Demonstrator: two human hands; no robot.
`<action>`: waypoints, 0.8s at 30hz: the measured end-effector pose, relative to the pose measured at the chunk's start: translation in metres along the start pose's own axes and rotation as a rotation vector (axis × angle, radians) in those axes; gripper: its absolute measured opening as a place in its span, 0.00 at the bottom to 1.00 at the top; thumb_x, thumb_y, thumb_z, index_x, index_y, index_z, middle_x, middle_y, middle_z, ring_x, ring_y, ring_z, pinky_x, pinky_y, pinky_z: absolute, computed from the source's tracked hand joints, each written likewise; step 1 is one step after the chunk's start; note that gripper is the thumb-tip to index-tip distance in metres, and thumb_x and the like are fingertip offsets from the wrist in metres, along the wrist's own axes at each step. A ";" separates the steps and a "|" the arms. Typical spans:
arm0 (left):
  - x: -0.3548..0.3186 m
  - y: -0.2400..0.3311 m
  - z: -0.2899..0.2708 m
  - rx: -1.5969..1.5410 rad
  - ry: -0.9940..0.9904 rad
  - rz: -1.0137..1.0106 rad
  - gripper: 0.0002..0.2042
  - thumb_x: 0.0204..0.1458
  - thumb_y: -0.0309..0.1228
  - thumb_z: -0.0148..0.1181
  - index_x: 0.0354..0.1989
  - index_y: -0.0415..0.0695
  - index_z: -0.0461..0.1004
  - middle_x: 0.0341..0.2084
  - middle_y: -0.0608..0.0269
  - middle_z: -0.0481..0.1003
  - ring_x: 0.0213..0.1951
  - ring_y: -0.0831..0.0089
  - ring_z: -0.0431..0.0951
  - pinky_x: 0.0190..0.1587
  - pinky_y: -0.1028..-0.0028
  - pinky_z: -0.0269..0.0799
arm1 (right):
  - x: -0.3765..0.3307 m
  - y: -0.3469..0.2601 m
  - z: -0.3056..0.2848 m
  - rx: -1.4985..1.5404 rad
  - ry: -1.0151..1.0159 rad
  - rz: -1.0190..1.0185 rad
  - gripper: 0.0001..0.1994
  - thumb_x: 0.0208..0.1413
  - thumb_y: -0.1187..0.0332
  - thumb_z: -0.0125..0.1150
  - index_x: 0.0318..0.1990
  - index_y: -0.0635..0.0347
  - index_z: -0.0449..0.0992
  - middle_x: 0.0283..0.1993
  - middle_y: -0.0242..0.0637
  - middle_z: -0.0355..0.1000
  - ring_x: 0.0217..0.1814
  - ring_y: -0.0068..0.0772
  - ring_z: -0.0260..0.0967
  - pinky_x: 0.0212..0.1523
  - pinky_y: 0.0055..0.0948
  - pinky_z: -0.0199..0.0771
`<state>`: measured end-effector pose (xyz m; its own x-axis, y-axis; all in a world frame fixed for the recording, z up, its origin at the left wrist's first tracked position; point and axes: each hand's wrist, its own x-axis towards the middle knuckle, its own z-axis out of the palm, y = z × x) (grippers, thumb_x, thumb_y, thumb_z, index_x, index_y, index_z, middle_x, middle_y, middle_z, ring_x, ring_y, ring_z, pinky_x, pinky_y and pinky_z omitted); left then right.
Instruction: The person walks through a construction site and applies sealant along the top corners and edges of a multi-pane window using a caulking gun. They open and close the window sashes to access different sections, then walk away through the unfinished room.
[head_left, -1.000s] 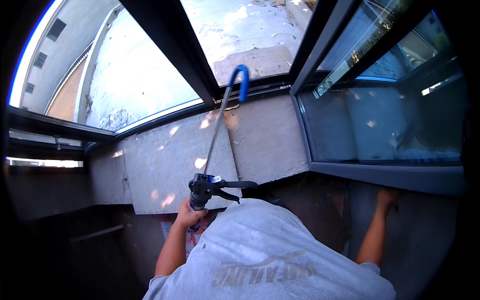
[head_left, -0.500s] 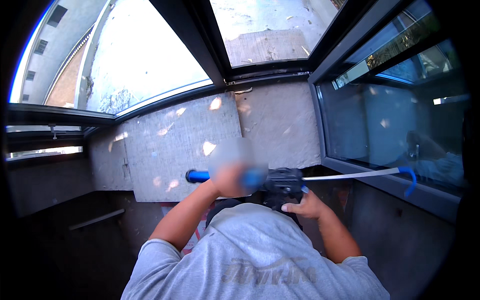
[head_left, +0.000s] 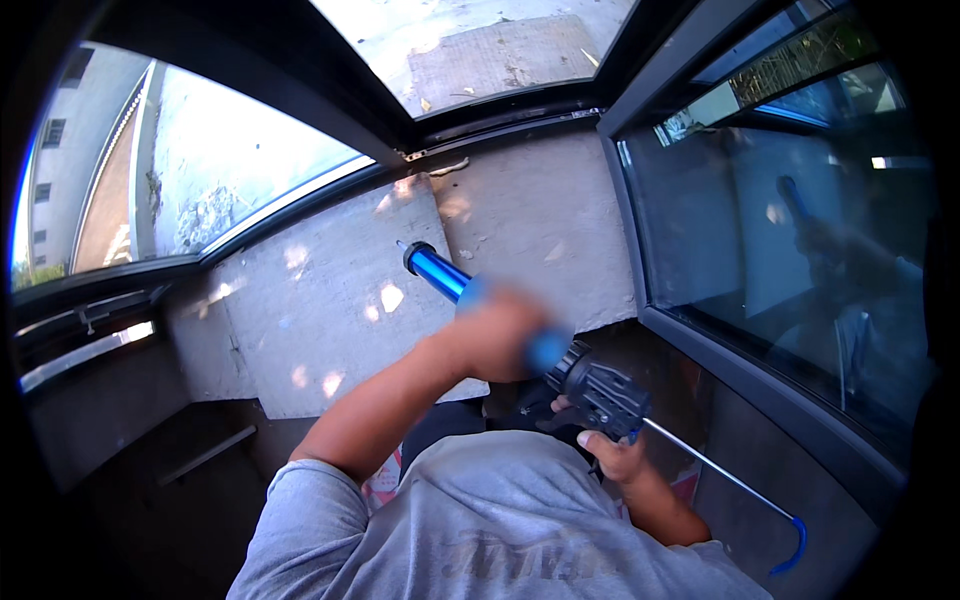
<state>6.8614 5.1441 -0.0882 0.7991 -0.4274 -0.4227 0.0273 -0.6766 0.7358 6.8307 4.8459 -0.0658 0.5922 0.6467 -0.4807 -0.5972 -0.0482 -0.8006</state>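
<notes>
A caulking gun [head_left: 438,272] with a blue tube barrel and a black body lies slantwise across the front of me. Its tip points away to the left. Around the barrel, close to the black body, my left hand [head_left: 498,335] is wrapped, partly blurred. My right hand [head_left: 612,455] grips the gun at its black handle; the thumb shows, while most of the fingers are hidden behind the body. From the rear end a thin metal rod [head_left: 722,470] runs toward the lower right, finishing in a blue hook [head_left: 799,545].
A pale concrete ledge [head_left: 330,300] of slabs lies ahead, below a dark window frame [head_left: 505,105]. At right stands a glass pane [head_left: 735,250] in a dark frame, reflecting the scene. A light bar [head_left: 208,455] lies low at left.
The gun has swung from nearly level to slanted: its tip rose away from me and the hooked rod dropped toward the lower right. Both hands stay on it. The view has shifted slightly.
</notes>
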 end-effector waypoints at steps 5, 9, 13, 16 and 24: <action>0.009 -0.023 0.025 0.050 0.854 0.032 0.35 0.40 0.33 0.71 0.62 0.44 0.69 0.69 0.43 0.60 0.72 0.43 0.57 0.73 0.48 0.52 | 0.010 0.001 -0.023 0.323 0.133 0.043 0.32 0.46 0.80 0.49 0.65 0.72 0.66 0.61 0.54 0.72 0.68 0.57 0.69 0.74 0.57 0.62; 0.040 -0.088 0.047 -1.204 1.062 -0.520 0.40 0.54 0.41 0.63 0.70 0.33 0.53 0.69 0.37 0.59 0.70 0.42 0.61 0.71 0.49 0.58 | 0.034 0.010 -0.021 0.420 0.181 -0.023 0.31 0.44 0.77 0.50 0.63 0.71 0.67 0.62 0.54 0.70 0.70 0.57 0.67 0.74 0.59 0.61; 0.082 -0.148 0.022 -2.053 0.829 -0.267 0.35 0.59 0.45 0.62 0.65 0.34 0.55 0.57 0.38 0.69 0.62 0.45 0.71 0.67 0.47 0.64 | 0.065 0.034 -0.028 0.445 0.142 -0.020 0.31 0.45 0.76 0.50 0.63 0.70 0.66 0.62 0.55 0.69 0.71 0.58 0.65 0.74 0.58 0.60; 0.117 -0.163 0.001 -1.931 0.927 -0.342 0.29 0.61 0.40 0.61 0.61 0.37 0.57 0.48 0.44 0.74 0.55 0.48 0.77 0.64 0.48 0.70 | 0.099 0.049 -0.029 0.427 0.124 -0.012 0.31 0.46 0.76 0.51 0.63 0.70 0.65 0.63 0.56 0.68 0.72 0.58 0.64 0.75 0.57 0.59; 0.150 -0.274 -0.017 -1.821 1.041 -0.451 0.18 0.60 0.37 0.64 0.50 0.43 0.66 0.36 0.57 0.75 0.40 0.59 0.79 0.52 0.50 0.77 | 0.193 0.085 -0.021 0.512 0.147 -0.018 0.25 0.50 0.77 0.51 0.58 0.69 0.68 0.57 0.56 0.72 0.63 0.57 0.71 0.69 0.59 0.67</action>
<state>6.9842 5.2755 -0.3450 0.5113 0.3855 -0.7681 0.1504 0.8398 0.5216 6.9056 4.9508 -0.2339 0.6524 0.5290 -0.5427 -0.7521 0.3636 -0.5497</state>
